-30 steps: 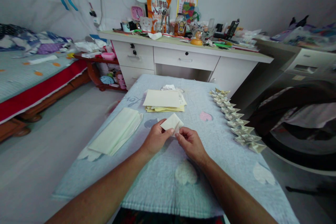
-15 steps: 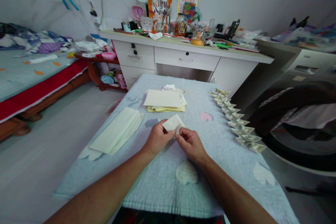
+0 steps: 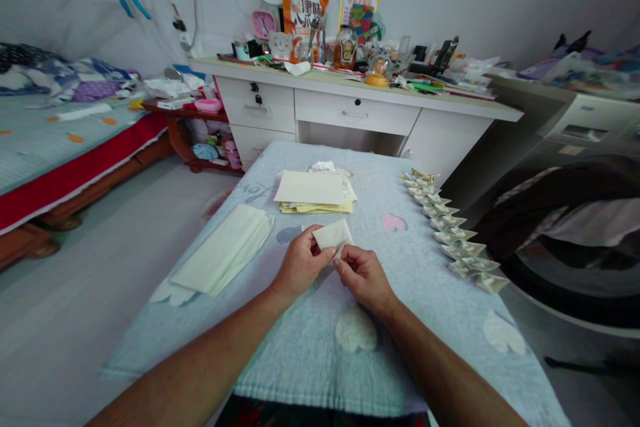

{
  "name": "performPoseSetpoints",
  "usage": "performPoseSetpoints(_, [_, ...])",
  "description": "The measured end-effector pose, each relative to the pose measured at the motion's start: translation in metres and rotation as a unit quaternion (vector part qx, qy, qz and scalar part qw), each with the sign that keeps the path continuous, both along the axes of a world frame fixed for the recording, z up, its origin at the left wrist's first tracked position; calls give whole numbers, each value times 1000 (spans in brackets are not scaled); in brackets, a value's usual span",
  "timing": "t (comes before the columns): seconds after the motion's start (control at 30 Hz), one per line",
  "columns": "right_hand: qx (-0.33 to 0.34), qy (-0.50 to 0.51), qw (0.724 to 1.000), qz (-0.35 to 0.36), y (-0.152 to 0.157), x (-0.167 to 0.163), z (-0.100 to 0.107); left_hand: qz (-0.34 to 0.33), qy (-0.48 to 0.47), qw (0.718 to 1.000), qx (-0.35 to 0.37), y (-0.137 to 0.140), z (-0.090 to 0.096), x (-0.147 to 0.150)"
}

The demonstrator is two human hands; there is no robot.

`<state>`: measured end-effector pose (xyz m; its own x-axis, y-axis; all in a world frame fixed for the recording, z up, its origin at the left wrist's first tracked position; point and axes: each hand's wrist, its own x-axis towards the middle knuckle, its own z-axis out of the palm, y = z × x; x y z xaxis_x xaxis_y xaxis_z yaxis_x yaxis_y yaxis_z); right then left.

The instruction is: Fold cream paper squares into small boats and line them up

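A small folded sheet of cream paper is held up between both hands over the middle of the cloth-covered table. My left hand pinches its left and lower edge, thumb in front. At its lower right corner, the thumb and fingertips of my right hand are closed on the paper. Just beyond the hands lies a stack of cream and yellow paper sheets. To the left rests a pile of long folded pale sheets. Folded paper boats stand in a slanting row at the right.
A white desk crowded with jars, a clock and an orange bag stands behind the table. A bed is at the left. On the right is a front-loading washing machine. A crumpled white tissue lies behind the paper stack.
The folded paper has turned slightly between my hands, from a pointed, diamond-like outline to a more rectangular one. Both hands stay in nearly the same place.
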<state>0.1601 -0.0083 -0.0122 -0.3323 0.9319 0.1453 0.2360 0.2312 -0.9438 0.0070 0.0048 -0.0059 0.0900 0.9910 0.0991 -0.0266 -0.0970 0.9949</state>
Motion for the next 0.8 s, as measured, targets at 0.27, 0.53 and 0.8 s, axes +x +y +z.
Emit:
performPoseSetpoints(0.27, [-78, 59, 995, 35, -4, 0, 5, -2, -26, 1000, -6, 2, 0, -2])
performPoseSetpoints(0.53, [-108, 94, 989, 40, -3, 3, 7, -39, -100, 993, -51, -1, 4, -7])
performPoseSetpoints(0.8, [-73, 67, 994, 42, -2, 6, 3, -44, -89, 993, -64, 3, 1, -10])
